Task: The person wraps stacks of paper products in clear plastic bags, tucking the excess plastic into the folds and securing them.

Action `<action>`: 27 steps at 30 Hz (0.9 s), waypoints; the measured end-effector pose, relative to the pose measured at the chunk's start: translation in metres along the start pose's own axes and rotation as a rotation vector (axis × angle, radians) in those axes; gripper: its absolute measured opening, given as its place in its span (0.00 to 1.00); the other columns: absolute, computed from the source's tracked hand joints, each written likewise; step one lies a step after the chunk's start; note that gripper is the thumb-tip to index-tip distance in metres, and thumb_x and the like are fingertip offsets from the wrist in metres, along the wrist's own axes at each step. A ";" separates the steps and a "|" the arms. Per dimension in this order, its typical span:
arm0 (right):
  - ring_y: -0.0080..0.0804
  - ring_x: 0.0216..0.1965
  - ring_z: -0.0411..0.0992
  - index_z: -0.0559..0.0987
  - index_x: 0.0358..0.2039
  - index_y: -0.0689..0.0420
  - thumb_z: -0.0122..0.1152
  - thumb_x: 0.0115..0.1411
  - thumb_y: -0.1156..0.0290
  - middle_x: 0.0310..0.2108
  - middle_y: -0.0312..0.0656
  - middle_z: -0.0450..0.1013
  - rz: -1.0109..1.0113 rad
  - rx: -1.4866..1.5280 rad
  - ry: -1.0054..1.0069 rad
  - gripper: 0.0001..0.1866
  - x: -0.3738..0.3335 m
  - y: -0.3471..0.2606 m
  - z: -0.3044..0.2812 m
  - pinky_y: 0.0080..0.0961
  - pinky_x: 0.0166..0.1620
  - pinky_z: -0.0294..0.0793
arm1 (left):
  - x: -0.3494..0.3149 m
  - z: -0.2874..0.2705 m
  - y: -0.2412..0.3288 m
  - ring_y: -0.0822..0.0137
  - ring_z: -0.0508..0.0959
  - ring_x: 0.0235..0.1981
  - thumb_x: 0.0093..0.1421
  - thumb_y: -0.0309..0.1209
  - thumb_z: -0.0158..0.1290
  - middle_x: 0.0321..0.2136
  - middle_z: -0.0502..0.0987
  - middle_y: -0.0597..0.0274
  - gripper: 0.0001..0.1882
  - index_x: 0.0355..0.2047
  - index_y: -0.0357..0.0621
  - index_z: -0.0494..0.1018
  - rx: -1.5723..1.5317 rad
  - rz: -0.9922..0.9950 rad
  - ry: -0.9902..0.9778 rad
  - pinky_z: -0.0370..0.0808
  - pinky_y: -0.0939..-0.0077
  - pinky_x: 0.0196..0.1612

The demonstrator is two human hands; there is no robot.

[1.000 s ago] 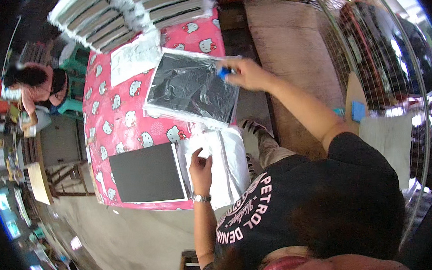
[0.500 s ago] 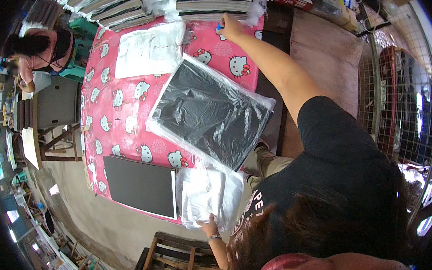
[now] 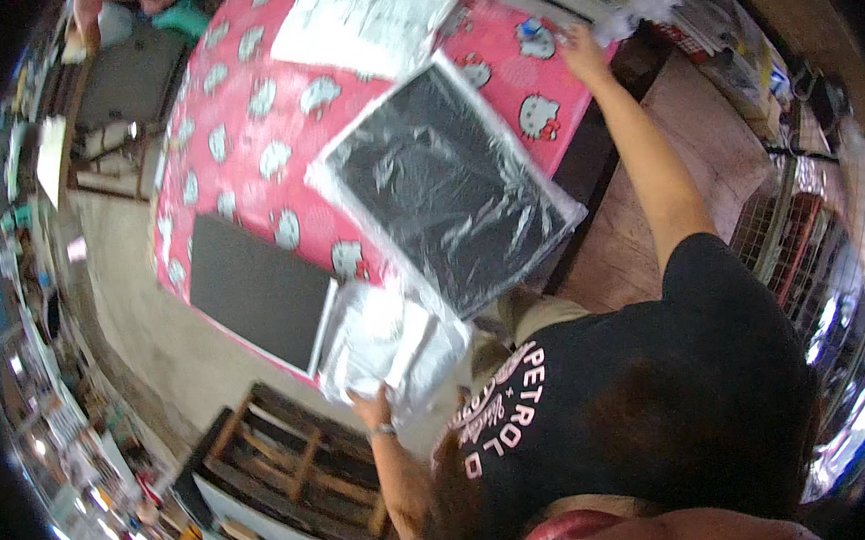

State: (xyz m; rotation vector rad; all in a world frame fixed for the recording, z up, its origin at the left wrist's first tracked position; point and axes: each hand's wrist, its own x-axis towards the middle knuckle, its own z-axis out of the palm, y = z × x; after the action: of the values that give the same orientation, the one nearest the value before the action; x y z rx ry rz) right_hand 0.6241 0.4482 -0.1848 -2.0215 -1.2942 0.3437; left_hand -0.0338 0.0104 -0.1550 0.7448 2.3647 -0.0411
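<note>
Pink tbl (image 3: 308, 143), lettered tee (image 3: 696, 312), R hand (image 3: 587, 55) released, L hand (image 3: 373, 409) on plastic (image 3: 390, 345), grip unclear

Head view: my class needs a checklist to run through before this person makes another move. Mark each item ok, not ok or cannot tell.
1. Left hand touching the clear plastic pile: ok, at its near edge.
2. Right hand free of the small blue object: cannot tell; they are close together and blurred.
3. Plastic-covered dark panel wholly on the pink-covered table: not ok, its right corner appears past the edge.
4. Bare dark panel lying flat: ok.
5. Bare panel clear of the pile: cannot tell; their edges nearly meet.
</note>
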 end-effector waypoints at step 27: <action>0.49 0.58 0.57 0.60 0.60 0.49 0.63 0.48 0.54 0.58 0.46 0.58 -0.266 -0.524 -1.350 0.39 -0.534 0.110 0.230 0.44 0.58 0.58 | 0.002 0.059 -0.034 0.45 0.43 0.65 0.54 0.59 0.45 0.63 0.42 0.38 0.49 0.64 0.36 0.43 -0.148 0.193 0.487 0.41 0.53 0.64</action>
State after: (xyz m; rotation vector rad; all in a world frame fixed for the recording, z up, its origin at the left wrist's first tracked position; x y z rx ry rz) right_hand 0.3229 0.0493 -0.5014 -1.9086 -2.6153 1.5302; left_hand -0.0186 -0.0296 -0.2081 0.9938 2.6933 0.4390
